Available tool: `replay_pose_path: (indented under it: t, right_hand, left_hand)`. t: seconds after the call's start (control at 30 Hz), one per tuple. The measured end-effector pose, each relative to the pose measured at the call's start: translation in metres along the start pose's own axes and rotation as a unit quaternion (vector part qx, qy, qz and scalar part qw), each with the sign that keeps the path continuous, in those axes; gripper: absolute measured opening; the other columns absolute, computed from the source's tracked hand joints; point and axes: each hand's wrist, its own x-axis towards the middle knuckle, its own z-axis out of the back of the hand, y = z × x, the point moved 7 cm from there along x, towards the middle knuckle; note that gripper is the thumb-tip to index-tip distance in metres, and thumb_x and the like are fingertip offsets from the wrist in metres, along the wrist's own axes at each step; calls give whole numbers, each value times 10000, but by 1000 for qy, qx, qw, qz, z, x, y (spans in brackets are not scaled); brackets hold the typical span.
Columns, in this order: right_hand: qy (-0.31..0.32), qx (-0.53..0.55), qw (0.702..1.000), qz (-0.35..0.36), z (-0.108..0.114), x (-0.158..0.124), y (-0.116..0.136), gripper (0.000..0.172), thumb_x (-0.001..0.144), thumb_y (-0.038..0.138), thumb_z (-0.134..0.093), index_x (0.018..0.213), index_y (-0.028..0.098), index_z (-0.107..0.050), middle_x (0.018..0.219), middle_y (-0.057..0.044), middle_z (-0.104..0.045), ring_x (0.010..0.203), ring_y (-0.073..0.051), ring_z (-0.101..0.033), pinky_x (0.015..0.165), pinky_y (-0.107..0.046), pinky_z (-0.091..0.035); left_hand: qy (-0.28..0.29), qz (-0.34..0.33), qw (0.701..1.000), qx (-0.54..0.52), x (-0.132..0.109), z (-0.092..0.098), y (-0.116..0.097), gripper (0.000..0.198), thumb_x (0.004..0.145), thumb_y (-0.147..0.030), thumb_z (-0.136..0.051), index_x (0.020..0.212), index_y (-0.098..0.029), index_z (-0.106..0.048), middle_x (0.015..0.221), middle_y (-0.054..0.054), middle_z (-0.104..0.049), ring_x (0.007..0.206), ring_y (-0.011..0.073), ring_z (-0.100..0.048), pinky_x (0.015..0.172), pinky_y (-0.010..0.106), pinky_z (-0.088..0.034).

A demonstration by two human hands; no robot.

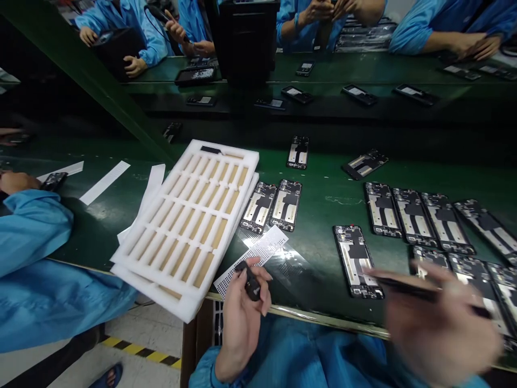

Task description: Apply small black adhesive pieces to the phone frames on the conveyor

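My left hand [244, 307] is closed around a small black phone part [249, 281], held between thumb and fingers just over the bench's near edge. Below it lies a white perforated sheet [264, 250]. My right hand [442, 323], smeared by motion, grips a thin dark pair of tweezers [407, 285] pointing left. The tips hover by the lower part of an opened phone [357, 261] with its circuitry facing up; contact cannot be made out. Right of it, several similar opened phones [383, 210] lie in rows, partly hidden by my right hand.
Stacked white foam trays [161, 264] with slots stand left, overhanging the bench edge. Two opened phones [286, 205] lie beside them. More phones [365, 163] are farther back, others on a raised shelf [323, 116]. A co-worker's sleeve [32, 226] is at left; several people work opposite.
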Motion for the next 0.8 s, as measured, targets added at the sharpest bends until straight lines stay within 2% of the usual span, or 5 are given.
replay_pose_path:
  t: [0.17,0.27,0.47,0.7,0.8]
  right_hand:
    - [148,8,981,-124,-15,17,-8,290,975,409,-586,1160,237,-729,947,-120,-765,487,-161,-634,377,-277,-474]
    - [326,-53,940,-81,-69,-13,-5,317,956,436,-612,1159,228,-740,910,-64,-705,516,-116,-550,452,-250,-474]
    - [398,-30,916,-30,-117,-49,11,213,1022,357,-538,1078,225,-696,916,-24,-593,631,-102,-582,575,-226,-495]
    - [80,-139,986,-52,-35,40,-24,557,988,603,-491,586,223,-558,549,-11,-566,508,-153,-517,518,-281,-436]
    - [-14,-76,994,-75,-5,67,-51,680,1011,667,-331,561,221,-578,725,-75,-697,674,-196,-655,616,-308,-511]
  left_hand:
    - [96,33,992,70,-6,-11,1,326,958,-233,-589,1276,-171,-559,1062,99,-661,699,130,-569,544,254,-482]
    - [164,54,982,77,-14,-25,10,330,986,-277,-559,1305,-192,-544,1028,82,-651,690,144,-608,545,271,-516]
    - [182,32,967,177,-20,-32,10,355,991,-343,-582,1320,-214,-544,960,39,-629,741,152,-644,615,274,-544]
    - [57,-46,947,312,-7,4,-13,346,1008,-469,-503,1189,-184,-581,766,-22,-578,568,107,-549,524,234,-476]
    - [-15,-150,865,478,-2,19,-27,332,1041,-449,-437,959,-183,-619,620,-58,-500,500,88,-464,477,206,-379]
